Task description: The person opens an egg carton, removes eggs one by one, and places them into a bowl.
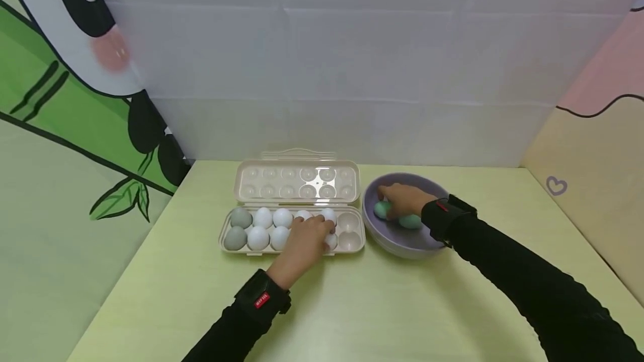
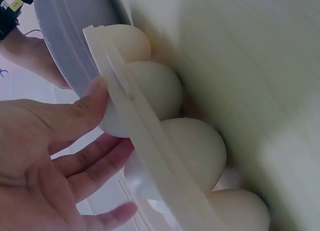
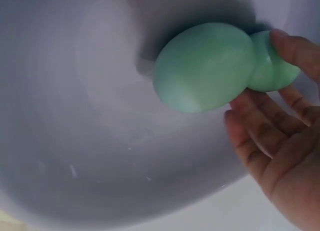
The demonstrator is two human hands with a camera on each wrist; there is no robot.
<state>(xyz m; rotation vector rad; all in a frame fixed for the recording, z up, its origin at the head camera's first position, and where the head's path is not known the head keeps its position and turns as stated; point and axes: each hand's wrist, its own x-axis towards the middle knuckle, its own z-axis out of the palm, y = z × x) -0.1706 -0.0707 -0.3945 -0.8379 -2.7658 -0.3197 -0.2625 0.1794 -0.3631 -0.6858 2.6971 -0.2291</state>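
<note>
A white egg (image 2: 115, 122) sits in the front row of an egg carton (image 1: 349, 240). My left hand (image 1: 303, 244) is over the carton, thumb and fingers around this egg. White eggs (image 1: 259, 238) fill neighbouring cups, and two grey-green eggs (image 1: 235, 238) sit at the left end. Inside a purple bowl (image 1: 373, 187), my right hand (image 1: 402, 200) pinches a green egg (image 3: 272, 66) between thumb and fingers. A second green egg (image 1: 410, 222) lies beside it, nearer the camera in the right wrist view (image 3: 202, 68). The left hand hides some carton eggs in the head view.
The carton's clear lid (image 1: 241, 183) is folded back behind it. Just right of the carton stands the bowl. Both are on a pale yellow table (image 1: 352, 312), with a white backdrop (image 1: 352, 60) behind and printed panels at the sides.
</note>
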